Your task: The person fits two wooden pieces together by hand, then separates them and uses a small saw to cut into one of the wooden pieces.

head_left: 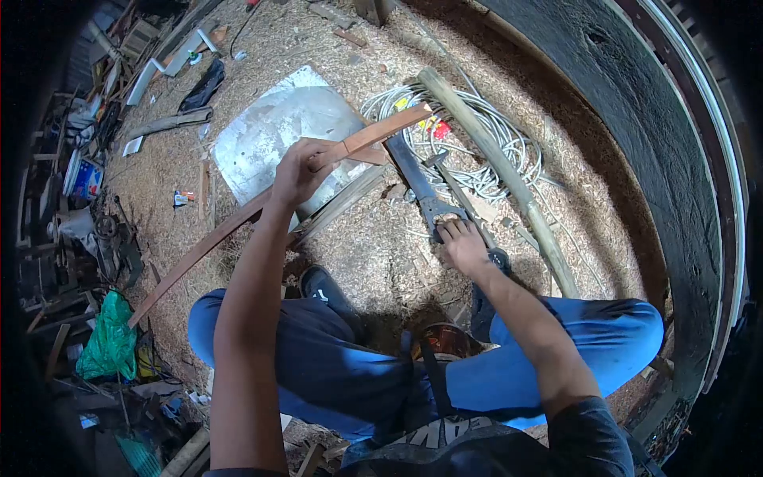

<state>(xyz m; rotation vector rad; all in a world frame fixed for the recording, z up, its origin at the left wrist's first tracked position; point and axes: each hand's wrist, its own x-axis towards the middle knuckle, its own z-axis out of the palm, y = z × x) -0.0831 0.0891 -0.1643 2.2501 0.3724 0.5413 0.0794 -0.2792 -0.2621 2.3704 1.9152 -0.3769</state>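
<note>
My left hand (296, 173) is closed around a long reddish wooden strip (389, 127), which slants from the lower left to the upper middle. A dark line crosses the strip just past my fingers. Under it a short piece of wood (369, 155) shows, partly hidden by the strip. My right hand (465, 245) has its fingers curled over the handle of a handsaw (413, 171), whose dark blade lies pointing away from me on the ground. Right beside the saw lies a hammer (459, 191).
A scuffed metal sheet (270, 119) lies under the strip, with a wooden batten (342, 205) along its near edge. Coiled grey cable (509, 171) and a long pole (501, 159) are at right. A green plastic bag (107, 338) and scrap fill the left. Wood shavings cover the ground.
</note>
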